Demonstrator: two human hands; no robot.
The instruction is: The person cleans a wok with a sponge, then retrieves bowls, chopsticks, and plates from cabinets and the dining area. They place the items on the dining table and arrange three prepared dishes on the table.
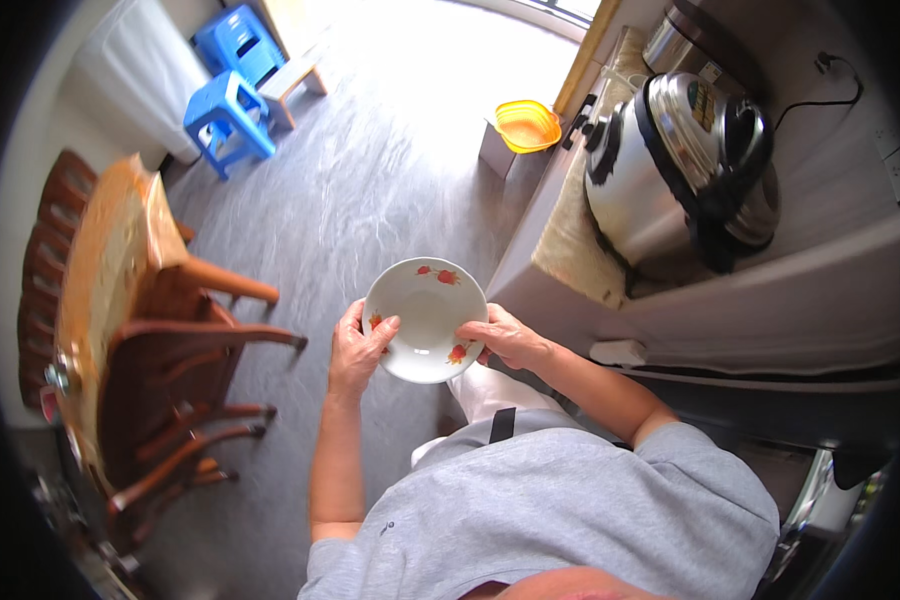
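Between my hands is a white round dish (420,319) with red flowers and leaves printed around its inside. My left hand (356,349) grips its left rim, the thumb lying over the inner edge. On the opposite side my right hand (514,337) holds the rim, with its thumb on the inner surface. The fingers of both hands are mostly hidden beneath the dish. It is held in front of my body, above the grey floor (292,217), and its inside faces up with nothing in it.
At the right, a metal electric cooker (645,180) stands on a cloth-covered counter (757,322). An orange basket (526,126) rests on a low box ahead. Left are a wooden table (112,225), wooden chairs (165,375) and blue plastic stools (229,112).
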